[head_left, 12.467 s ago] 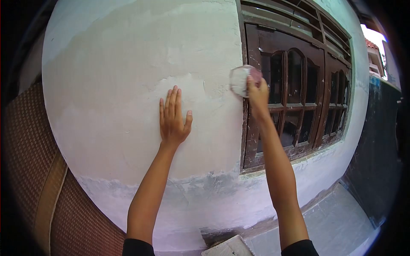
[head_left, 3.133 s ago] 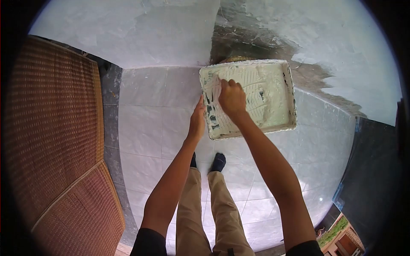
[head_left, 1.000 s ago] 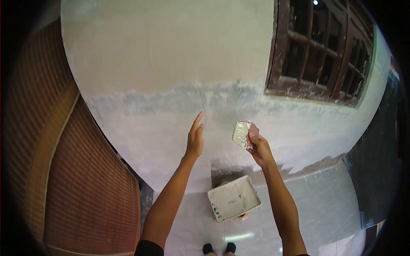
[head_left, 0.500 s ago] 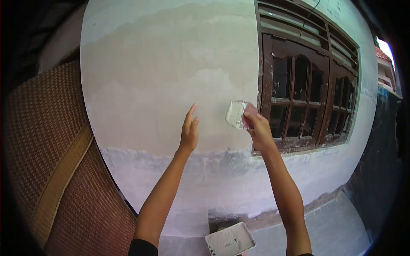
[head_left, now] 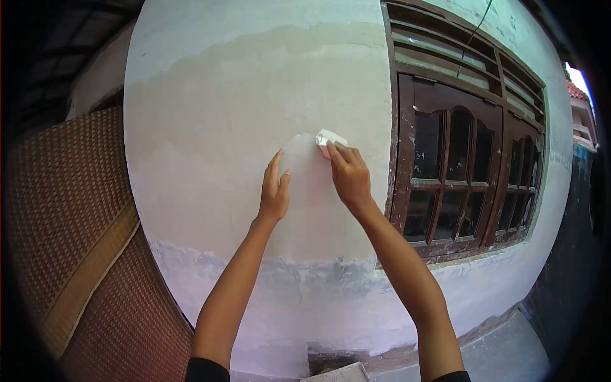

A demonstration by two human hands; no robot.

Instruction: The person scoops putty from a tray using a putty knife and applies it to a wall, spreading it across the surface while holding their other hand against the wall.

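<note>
My right hand (head_left: 351,175) grips a flat putty scraper (head_left: 330,137) smeared with white putty. The scraper is held at the wall (head_left: 203,153), left of the window; whether its edge presses on the surface is hard to tell. A paler, damp-looking streak runs down the plaster below it. My left hand (head_left: 274,194) is raised in front of the wall with its fingers stretched and the thumb apart, holding nothing. Part of a putty tray (head_left: 344,374) shows at the bottom edge.
A brown wooden window (head_left: 449,172) with small panes and slats above it is set in the wall at the right. Woven panels (head_left: 76,191) stand along the left side. A grey ledge (head_left: 503,350) lies at the lower right.
My right hand has moved left and up from beside the window frame, turning the scraper toward the wall. The view has tilted up, so less of the tray shows.
</note>
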